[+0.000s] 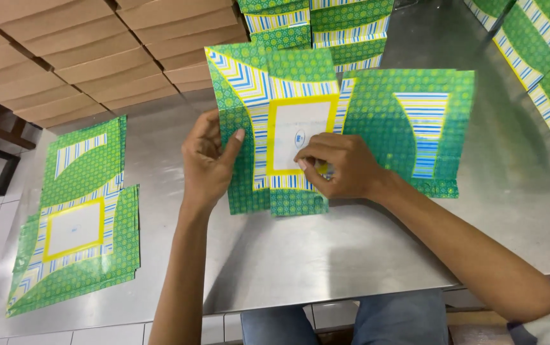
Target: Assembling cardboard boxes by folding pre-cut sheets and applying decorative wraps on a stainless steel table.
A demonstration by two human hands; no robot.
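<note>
Green patterned carton blank (275, 128) lies on the steel table (326, 249); left hand (206, 163) grips its edge, right hand (342, 167) pinches its flap.

Glossy printed card sheet (275, 128) on smooth brushed-metal table (326, 255)

The folded carton blank (275, 128) lies on the worktop (326, 255), held between both grips: the left grip (208, 160) at its left edge, the right grip (342, 167) on its lower middle. Just right of the right grip lies a second flat blank (415, 128), partly under the first. Well left of the left grip sits a stack of blanks (74, 223). Behind the grips stand piled cartons (316, 22), with cardboard sheets (83, 51) behind and to the left.
</note>
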